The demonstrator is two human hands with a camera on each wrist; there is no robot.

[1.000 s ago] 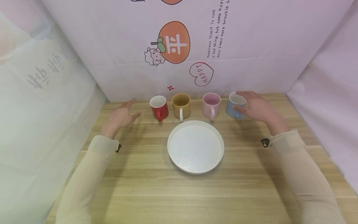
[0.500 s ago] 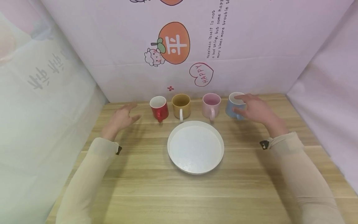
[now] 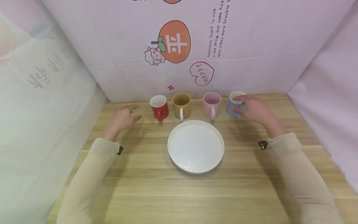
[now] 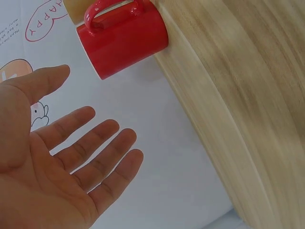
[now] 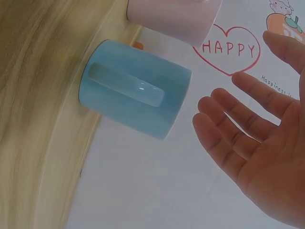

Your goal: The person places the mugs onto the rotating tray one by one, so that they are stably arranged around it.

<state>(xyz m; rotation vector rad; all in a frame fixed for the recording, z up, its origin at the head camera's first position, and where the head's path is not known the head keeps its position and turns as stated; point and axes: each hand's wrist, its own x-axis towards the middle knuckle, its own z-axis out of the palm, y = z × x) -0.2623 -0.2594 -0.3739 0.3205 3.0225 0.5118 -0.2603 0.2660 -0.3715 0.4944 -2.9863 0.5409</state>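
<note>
Four mugs would be a row, so several mugs stand along the back of the table: a red mug [image 3: 160, 109], a mustard-yellow mug [image 3: 179, 109], a pink mug [image 3: 209, 108] and a light blue mug [image 3: 232, 107]. Left of the red mug my left hand [image 3: 121, 119] hovers with its fingers spread, apart from it. My right hand [image 3: 255, 110] hovers by the blue mug and hides part of it in the head view. In the right wrist view a gap shows between the fingers and the blue mug. Both hands hold nothing. A round white tray [image 3: 195, 147] lies in front of the mugs.
The wooden table [image 3: 167, 199] backs onto a printed white cloth [image 3: 117, 40]. More cloth hangs at the left and right sides. All the mug handles face the front edge.
The right hand has shifted slightly, its fingers a little lower by the blue mug. The left hand has barely moved. Mugs and tray stay in place.
</note>
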